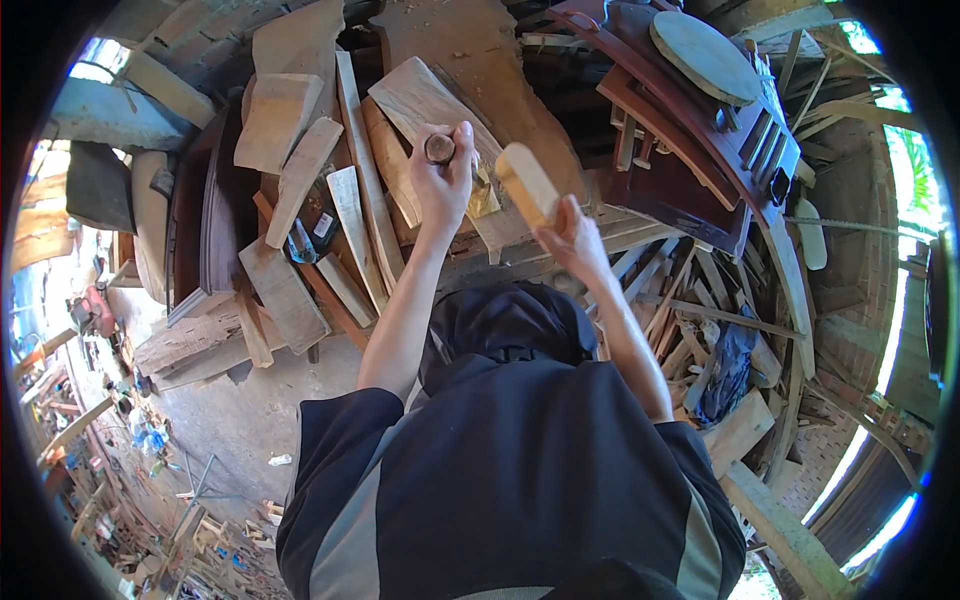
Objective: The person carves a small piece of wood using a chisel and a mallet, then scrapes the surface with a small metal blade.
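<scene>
Head view, tool: a wooden handle [439,148] with a round, dark butt end stands up out of the top of a fist. Something yellowish glints just below that fist, too small to make out.
Head view, block: a wooden block [524,180], pale, oblong and rounded at its upper end, with bare unfinished faces. It tilts up and to the left, and its top is near the handle but apart from it.
Left hand: the left hand [443,190] is closed tight round the handle, fingers wrapped fully, with the thumb lying up beside the butt.
Right hand: the right hand [572,238] is clenched round the lower end of the block. Most of the block stands free above the fist.
Where: both hands are raised in front of the person's chest, over a pale plank [420,95] that lies slantwise on a cluttered workbench [470,40].
Left of the plank: planks and offcuts [290,175] piled across one another.
Right of the hands: a dark red-brown carved frame [690,120] with a round grey-green disc [705,55] resting on it. Below it lies a heap of thin wood strips [700,320].
</scene>
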`<state>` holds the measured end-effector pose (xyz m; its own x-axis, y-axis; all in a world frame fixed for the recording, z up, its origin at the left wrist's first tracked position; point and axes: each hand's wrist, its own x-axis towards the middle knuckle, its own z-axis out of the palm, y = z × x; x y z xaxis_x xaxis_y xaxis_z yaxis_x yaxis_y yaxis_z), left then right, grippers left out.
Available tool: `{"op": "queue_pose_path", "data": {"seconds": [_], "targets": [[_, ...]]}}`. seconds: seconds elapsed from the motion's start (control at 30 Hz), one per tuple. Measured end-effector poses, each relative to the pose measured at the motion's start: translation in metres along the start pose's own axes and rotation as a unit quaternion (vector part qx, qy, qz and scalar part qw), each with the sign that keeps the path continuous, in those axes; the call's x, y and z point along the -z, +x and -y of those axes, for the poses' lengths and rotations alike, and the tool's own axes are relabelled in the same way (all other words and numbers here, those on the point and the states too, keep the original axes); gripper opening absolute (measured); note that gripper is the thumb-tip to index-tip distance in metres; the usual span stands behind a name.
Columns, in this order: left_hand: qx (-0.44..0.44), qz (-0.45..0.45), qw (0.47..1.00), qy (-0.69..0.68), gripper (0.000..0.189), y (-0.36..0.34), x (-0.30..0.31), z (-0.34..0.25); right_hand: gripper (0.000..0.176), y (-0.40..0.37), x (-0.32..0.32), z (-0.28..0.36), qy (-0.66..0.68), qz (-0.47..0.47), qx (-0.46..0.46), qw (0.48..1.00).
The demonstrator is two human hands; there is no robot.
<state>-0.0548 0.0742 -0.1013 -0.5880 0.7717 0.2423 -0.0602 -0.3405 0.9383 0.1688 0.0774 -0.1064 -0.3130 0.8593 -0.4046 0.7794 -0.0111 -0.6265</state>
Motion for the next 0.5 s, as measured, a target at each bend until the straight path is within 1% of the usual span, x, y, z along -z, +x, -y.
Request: {"op": "queue_pose_path", "data": {"seconds": [0.03,0.1,0.17,0.23,0.27,0.3,0.37,0.4,0.43,0.47,0.5], "targets": [[0.002,0.004,1.000,0.023,0.019,0.000,-0.001,-0.002,0.044,0.001,0.011,0.012,0.001,0.000,0.000,1.000],[0.002,0.009,0.999,0.032,0.019,0.000,0.000,-0.002,0.041,-0.002,0.042,0.043,0.018,-0.109,0.100,0.989],[-0.006,0.018,0.993,0.116,0.019,0.000,0.005,0.008,0.040,-0.015,0.082,0.089,0.029,-0.121,0.126,0.984],[-0.011,0.016,0.996,0.092,0.022,-0.003,0.000,0.002,0.041,-0.031,0.105,0.126,0.075,-0.194,0.245,0.947],[-0.014,0.012,0.998,0.068,0.025,-0.003,-0.003,0.000,0.041,-0.039,0.115,0.139,0.058,-0.212,0.275,0.936],[-0.017,0.014,0.998,0.067,0.025,-0.003,-0.004,0.003,0.041,-0.041,0.116,0.147,0.058,-0.216,0.275,0.935],[-0.045,0.015,0.996,0.071,0.024,-0.003,-0.004,0.010,0.041,-0.045,0.112,0.157,0.036,-0.216,0.383,0.897],[-0.048,0.013,0.995,0.085,0.019,-0.006,-0.006,0.002,0.041,-0.033,0.107,0.149,-0.021,-0.170,0.427,0.888],[-0.051,0.018,0.995,0.083,0.019,-0.006,-0.007,0.005,0.040,-0.028,0.102,0.147,-0.104,-0.126,0.406,0.899],[-0.055,0.004,0.992,0.110,0.016,-0.006,-0.007,0.011,0.040,-0.025,0.104,0.150,-0.141,-0.058,0.323,0.934],[-0.057,-0.005,0.989,0.137,0.014,-0.005,-0.008,0.009,0.040,-0.026,0.108,0.154,-0.173,0.010,0.231,0.958]]}}
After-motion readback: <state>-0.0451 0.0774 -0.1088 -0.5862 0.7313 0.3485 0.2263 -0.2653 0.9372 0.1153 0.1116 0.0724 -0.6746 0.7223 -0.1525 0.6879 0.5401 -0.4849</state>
